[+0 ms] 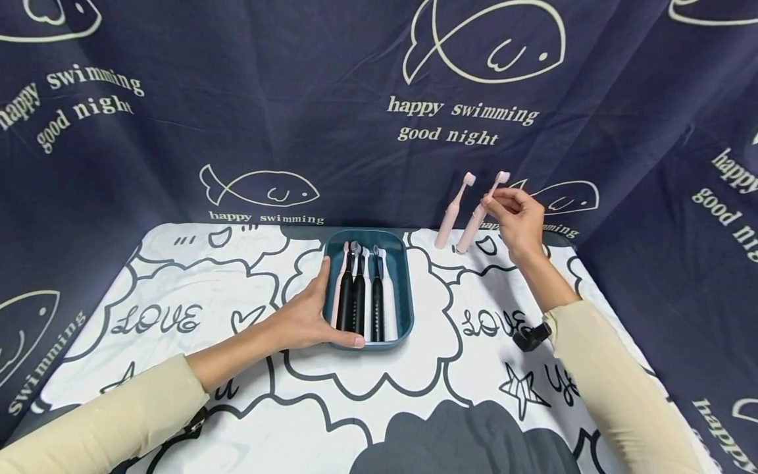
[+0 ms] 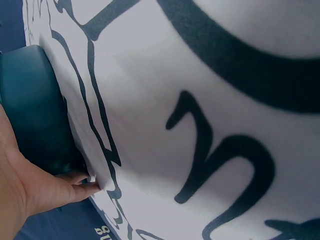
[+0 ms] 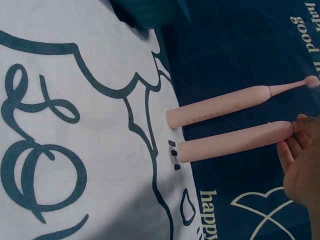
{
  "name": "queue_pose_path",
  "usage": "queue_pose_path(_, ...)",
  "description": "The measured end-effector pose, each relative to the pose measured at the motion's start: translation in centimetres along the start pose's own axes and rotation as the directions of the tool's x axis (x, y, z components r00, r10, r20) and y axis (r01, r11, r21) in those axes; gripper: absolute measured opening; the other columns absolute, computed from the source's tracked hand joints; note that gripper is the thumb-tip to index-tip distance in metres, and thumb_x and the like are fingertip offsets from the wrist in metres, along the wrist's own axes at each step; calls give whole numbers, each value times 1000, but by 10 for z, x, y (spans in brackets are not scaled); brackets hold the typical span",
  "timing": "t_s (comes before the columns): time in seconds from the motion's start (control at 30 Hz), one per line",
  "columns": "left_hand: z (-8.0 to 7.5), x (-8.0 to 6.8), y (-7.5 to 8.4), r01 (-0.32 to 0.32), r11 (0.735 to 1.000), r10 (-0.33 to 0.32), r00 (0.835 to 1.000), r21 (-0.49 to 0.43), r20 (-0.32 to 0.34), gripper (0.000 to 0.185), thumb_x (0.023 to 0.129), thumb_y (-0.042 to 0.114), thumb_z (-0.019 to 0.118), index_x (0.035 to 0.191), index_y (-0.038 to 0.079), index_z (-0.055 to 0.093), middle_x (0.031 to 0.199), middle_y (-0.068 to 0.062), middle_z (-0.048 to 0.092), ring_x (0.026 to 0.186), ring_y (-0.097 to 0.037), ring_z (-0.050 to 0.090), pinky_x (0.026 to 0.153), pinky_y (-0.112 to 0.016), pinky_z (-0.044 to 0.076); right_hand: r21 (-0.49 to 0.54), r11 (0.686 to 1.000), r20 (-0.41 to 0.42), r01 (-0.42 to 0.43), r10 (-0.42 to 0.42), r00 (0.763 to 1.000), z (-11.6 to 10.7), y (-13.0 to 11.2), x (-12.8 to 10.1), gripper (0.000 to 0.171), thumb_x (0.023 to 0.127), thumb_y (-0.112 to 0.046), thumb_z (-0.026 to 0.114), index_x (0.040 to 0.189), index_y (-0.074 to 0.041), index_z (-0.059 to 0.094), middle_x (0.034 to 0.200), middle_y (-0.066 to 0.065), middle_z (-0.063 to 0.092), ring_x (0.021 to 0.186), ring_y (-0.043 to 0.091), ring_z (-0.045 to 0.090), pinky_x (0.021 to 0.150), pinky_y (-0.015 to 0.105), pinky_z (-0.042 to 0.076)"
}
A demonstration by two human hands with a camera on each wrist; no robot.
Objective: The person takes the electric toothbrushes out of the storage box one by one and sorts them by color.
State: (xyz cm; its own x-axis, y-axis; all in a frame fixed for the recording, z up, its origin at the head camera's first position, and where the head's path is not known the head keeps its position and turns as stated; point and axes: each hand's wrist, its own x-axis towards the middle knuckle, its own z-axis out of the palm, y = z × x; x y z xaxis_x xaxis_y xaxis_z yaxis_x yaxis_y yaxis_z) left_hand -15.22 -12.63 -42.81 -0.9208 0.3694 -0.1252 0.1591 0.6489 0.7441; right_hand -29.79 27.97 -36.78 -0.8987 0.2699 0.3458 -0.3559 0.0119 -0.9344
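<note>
Navy backdrop cloth (image 1: 355, 79), soft and creased, printed with fish outlines and lettering; hangs behind and to both sides of the bench.

Bench cover (image 1: 207, 289): white fabric, bold dark cartoon outlines, matte.

Teal tray (image 1: 404, 289), rounded rectangle, smooth plastic by the look, near the middle of the far edge. Holds slim electric toothbrushes lying lengthwise, black and pale ones alternating.

Left hand (image 1: 304, 316) rests against the tray's left side, fingers straight along its rim, thumb across the near edge: steadying, not clasping.

Two pink toothbrushes stand tilted against the backdrop at the far edge, right of the tray. Right hand (image 1: 516, 214) pinches the neck of the right-hand pink toothbrush (image 1: 476, 220); left pink toothbrush (image 1: 451, 214) stands free just beside it.

Step in hand, judged: propping the brush. Next calls for a gentle release so it doesn't topple.
</note>
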Motion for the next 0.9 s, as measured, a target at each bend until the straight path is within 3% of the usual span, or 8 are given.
queue_pose_path(0.23,1,0,-1,0,1000,0,1000,10,-6,174,67,79,99,181,19,-18,190,-22,10,172,-44,28,134,-65,37,-65,998,-8,19,-19,1000,5,9,3,12,99,10,80,110,8,77,85,-10,81,82,1,79,86,17,65)
queue_pose_path(0.63,0,1,-2,-5,1000,5,1000,3,-9,174,66,80,99,181,20,-18,190,-20,9,173,-44,27,134,-65,37,-194,981,1,9,-9,1000,7,17,5,30,101,-1,83,124,16,73,86,-19,77,86,-4,74,85,11,60)
queue_pose_path(0.9,0,0,-2,-7,1000,7,1000,-7,-6,174,67,78,99,181,20,-19,190,-20,7,173,-43,27,135,-64,36,-192,981,11,10,-8,1000,7,19,8,31,101,0,82,126,16,73,87,-19,77,88,-4,74,87,10,60)
